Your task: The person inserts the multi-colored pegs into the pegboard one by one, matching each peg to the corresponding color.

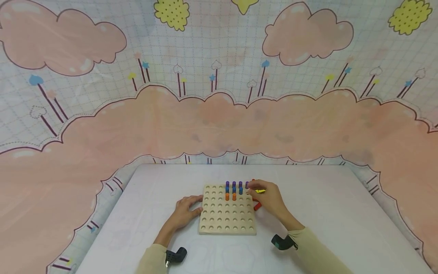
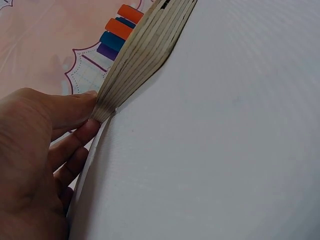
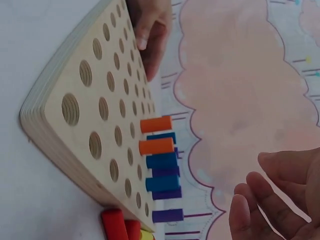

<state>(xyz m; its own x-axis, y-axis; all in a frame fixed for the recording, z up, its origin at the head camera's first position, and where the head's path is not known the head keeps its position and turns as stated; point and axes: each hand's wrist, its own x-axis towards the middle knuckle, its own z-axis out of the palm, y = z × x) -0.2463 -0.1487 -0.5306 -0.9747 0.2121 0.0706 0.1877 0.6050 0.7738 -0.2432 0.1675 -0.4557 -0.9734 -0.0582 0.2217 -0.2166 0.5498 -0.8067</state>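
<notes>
A square wooden pegboard (image 1: 227, 220) with rows of round holes lies on the table. Standing in its far right part are a row of several purple pegs (image 1: 234, 184), three blue pegs (image 1: 234, 189) and two orange pegs (image 1: 227, 196). My left hand (image 1: 186, 210) rests at the board's left edge, fingertips and thumb against its side (image 2: 145, 47). Above the far right corner hovers my right hand (image 1: 270, 196), beside the last purple peg (image 3: 168, 215). Its fingers are loosely bent, and nothing shows between them in the right wrist view.
Loose red pegs (image 1: 257, 206) and a yellow peg (image 1: 261, 191) lie right of the board, partly hidden by the right hand. The white table (image 1: 154, 182) reaches back to a patterned cloth (image 1: 239, 125). Each wrist wears a black camera (image 1: 283, 242).
</notes>
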